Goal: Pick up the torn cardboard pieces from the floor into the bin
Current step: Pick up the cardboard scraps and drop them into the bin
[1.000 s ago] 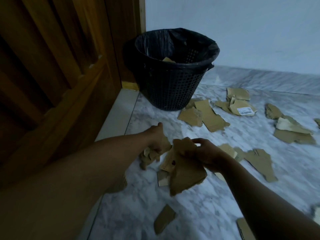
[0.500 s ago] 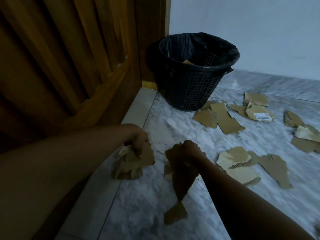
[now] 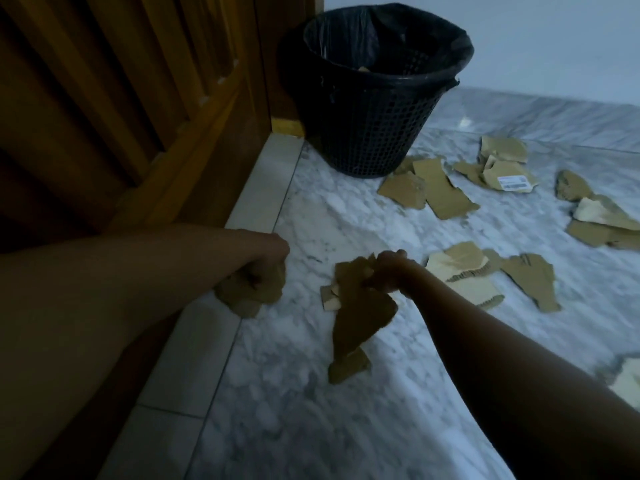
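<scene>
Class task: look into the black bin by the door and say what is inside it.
Inside the black bin a black liner shows, with the tip of one cardboard piece near the bottom of the opening. The bin's wall hides anything deeper.

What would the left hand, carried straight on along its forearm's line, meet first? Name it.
The left hand, closed on a bunch of cardboard pieces, points right across the marble floor. First in that line looks to be the right hand and its large cardboard piece, though depth is hard to judge here.
</scene>
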The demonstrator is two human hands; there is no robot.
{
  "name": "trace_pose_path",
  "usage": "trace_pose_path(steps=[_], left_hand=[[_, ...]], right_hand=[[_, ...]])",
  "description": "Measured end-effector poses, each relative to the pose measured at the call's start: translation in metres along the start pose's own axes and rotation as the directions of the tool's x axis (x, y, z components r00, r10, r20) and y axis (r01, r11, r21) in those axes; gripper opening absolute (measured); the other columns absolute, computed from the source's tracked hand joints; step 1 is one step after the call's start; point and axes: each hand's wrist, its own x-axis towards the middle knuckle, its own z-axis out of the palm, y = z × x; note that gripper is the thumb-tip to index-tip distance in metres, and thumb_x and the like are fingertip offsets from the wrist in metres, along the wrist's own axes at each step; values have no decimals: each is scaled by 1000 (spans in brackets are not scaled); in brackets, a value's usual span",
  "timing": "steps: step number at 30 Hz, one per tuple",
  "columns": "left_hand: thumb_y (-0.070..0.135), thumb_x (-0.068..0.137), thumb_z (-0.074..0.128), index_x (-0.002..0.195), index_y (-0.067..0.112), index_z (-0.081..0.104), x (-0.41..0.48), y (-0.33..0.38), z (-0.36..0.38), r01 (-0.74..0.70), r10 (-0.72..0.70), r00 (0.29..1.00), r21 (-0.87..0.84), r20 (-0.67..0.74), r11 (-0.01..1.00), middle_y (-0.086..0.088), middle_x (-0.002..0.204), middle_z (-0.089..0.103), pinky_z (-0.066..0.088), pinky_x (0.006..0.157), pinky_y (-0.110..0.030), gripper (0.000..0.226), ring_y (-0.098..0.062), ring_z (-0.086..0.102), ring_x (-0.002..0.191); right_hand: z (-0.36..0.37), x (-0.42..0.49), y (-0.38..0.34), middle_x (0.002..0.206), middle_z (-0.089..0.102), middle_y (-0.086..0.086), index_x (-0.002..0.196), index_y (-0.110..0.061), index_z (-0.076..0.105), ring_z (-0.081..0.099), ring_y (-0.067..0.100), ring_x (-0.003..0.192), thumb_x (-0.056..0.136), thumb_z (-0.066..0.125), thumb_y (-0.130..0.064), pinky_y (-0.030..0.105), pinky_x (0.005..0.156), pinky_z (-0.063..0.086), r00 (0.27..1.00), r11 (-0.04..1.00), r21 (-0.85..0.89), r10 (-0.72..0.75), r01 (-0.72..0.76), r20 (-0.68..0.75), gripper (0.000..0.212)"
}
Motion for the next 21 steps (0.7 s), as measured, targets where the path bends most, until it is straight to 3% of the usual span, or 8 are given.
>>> trace_pose_path(steps=[4,6,8,10,12,14,17,21], left_hand=[[32,100,54,135,6,53,9,5,2,19,-30,991,84,129,996,-15,139,53,43,105,-33,44,-17,51,99],[36,96,61,141,5,46,13,5,2,-2,-35,985,218,167,976,-13,145,45,35,110,-33,57,-21,48,119],[32,92,68,137,1,50,8,8,-3,-29,2,986,161,165,987,-10,130,51,38,109,-35,57,-26,51,123],[31,85,76,125,0,60,-2,16,-17,-85,74,990,83,121,993,-3,98,54,48,96,-33,53,-24,57,102],[33,78,82,109,5,68,-8,30,-31,-170,167,981,28,96,985,1,83,57,53,83,-33,44,-21,58,88],[35,75,84,98,12,71,-14,49,-39,-239,243,961,-50,128,970,3,84,63,56,84,-36,35,-20,61,87],[36,75,84,93,12,75,-15,87,-33,-388,392,912,-54,121,920,9,79,63,54,87,-35,31,-18,63,87],[38,79,80,69,16,66,-12,145,-8,-656,632,752,121,185,745,8,69,56,46,100,-46,27,-11,56,74]], right_hand=[[17,1,12,101,52,7,81,-10,54,53,29,109,93,67,-37,35,88,44,999,1000,7,13,-13,-43,32],[19,5,18,79,53,4,66,-12,47,58,24,87,87,75,-32,26,64,48,997,994,110,29,-22,-66,40],[21,8,23,74,54,5,67,-10,50,56,20,76,82,80,-27,22,51,40,995,972,231,56,-37,-77,37],[20,7,28,77,58,8,77,-1,61,57,20,75,81,80,-21,27,60,45,995,913,408,69,-31,-79,28],[10,1,35,87,62,12,97,2,66,62,25,81,84,78,-17,32,68,51,987,759,651,84,26,-137,26],[-6,-3,46,98,67,15,105,-3,64,68,32,89,87,75,-15,40,73,58,973,543,837,152,65,-174,25],[-34,-8,68,104,71,19,106,0,66,71,36,91,89,73,-15,52,82,60,946,375,918,232,129,-227,24],[-60,-27,101,108,71,17,119,-3,64,72,33,92,94,66,-14,51,83,60,912,243,947,298,211,-280,28]])
